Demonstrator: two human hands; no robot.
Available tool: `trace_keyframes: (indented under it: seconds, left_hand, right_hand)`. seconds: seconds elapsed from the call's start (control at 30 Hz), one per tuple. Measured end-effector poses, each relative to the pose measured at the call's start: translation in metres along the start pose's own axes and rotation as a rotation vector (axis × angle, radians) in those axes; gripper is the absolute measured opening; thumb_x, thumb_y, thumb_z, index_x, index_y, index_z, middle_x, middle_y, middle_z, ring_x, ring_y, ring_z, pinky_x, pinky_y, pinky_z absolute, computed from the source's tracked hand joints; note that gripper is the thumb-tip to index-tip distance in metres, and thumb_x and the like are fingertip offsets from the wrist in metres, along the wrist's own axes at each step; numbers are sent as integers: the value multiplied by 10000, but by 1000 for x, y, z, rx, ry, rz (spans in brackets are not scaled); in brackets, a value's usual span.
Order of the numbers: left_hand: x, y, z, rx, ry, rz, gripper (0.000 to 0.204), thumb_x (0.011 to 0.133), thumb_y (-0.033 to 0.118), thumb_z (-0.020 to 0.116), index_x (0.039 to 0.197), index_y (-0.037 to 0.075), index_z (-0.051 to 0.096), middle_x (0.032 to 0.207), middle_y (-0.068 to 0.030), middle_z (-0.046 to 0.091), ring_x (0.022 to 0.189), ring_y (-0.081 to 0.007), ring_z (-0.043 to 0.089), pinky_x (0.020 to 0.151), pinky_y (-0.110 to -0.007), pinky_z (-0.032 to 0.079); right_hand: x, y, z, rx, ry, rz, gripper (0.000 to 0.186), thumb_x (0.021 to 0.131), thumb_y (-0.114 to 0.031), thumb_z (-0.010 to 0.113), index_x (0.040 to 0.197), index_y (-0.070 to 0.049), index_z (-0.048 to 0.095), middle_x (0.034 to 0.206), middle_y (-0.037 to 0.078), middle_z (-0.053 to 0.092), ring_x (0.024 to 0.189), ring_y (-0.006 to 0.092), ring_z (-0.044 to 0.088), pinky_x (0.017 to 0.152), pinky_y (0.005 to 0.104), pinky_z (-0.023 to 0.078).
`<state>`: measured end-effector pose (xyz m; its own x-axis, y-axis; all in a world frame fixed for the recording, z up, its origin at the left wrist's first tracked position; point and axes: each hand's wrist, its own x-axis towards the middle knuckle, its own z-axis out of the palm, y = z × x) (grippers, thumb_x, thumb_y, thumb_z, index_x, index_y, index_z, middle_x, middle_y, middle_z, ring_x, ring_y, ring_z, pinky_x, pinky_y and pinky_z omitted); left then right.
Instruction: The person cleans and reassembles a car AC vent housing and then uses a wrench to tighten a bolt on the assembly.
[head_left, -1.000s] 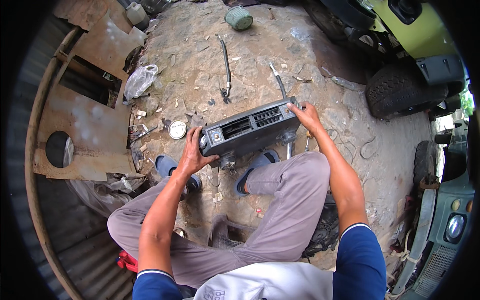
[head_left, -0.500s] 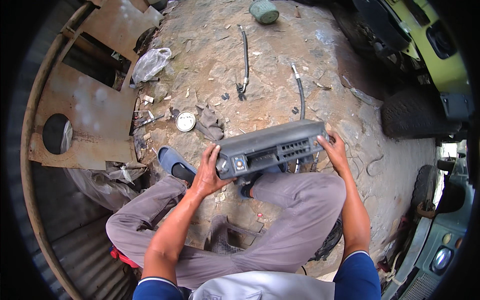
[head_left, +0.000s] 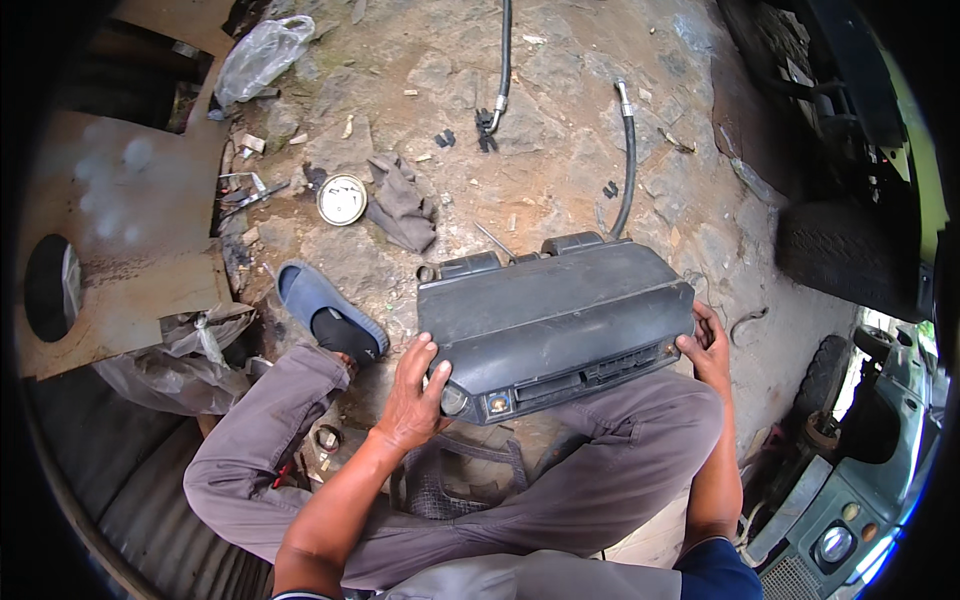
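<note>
Between my hands is a black car air-conditioner unit [head_left: 550, 300], its broad top turned up and its vented front tilted down towards me. My left hand [head_left: 408, 395] grips its left end near a round knob, fingers over the corner. At the opposite end my right hand [head_left: 708, 345] holds on, thumb by the front edge. Round ports stick out along the unit's far side. Just beyond it lies a black hose [head_left: 630, 165] with a metal end, and another hose [head_left: 503, 60] is farther off. The unit's underside is hidden.
A blue slipper [head_left: 318, 303] is on my foot at left. Near it lie a grey rag [head_left: 402, 205] and a round tin [head_left: 342, 200]. Rusty sheet metal [head_left: 130, 190] edges the left side. A tyre [head_left: 845, 255] and a vehicle front [head_left: 850, 530] stand at right.
The unit has tipped over so that its top shows, where before its front vents and slot faced me. Both hands stay at its ends. The view has shifted closer and downward.
</note>
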<state>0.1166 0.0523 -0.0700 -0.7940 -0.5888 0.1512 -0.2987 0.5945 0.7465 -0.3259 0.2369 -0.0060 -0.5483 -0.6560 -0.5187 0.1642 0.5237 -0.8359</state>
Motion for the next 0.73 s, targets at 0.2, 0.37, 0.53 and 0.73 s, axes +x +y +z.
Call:
trace_keyframes:
  seconds: [0.2, 0.37, 0.53, 0.73]
  left_hand:
    - [-10, 3, 3, 2, -15, -19, 1219, 487, 90, 919, 1531, 149, 292, 1475, -245, 345, 1389, -520, 400, 1096, -649, 398]
    - [-15, 5, 5, -14, -34, -26, 1111, 602, 138, 895, 1534, 168, 291, 1461, -234, 355, 1366, -502, 422, 1090, -654, 398]
    - [-12, 5, 7, -3, -24, -39, 1061, 647, 157, 893, 1523, 196, 296, 1428, -210, 370, 1338, -482, 451, 1066, -650, 420]
    - [-12, 3, 9, 15, -6, -41, 1061, 671, 209, 917, 1525, 214, 286, 1427, -191, 368, 1344, -464, 452, 1059, -649, 426]
  right_hand:
    - [-1, -7, 3, -2, 0, 37, 813, 806, -6, 807, 1490, 81, 377, 1472, 195, 499, 1379, 253, 485, 1133, 353, 401]
    - [0, -3, 1, -4, -4, 49, 838, 803, -14, 816, 1503, 78, 365, 1475, 191, 495, 1380, 251, 481, 1134, 356, 401]
    - [0, -9, -1, -65, -58, 102, 899, 826, -113, 846, 1529, 93, 325, 1509, 203, 462, 1395, 260, 467, 1152, 363, 386]
    - [0, -15, -3, -131, -118, 157, 952, 859, -210, 846, 1559, 93, 276, 1586, 229, 371, 1437, 277, 425, 1188, 364, 343]
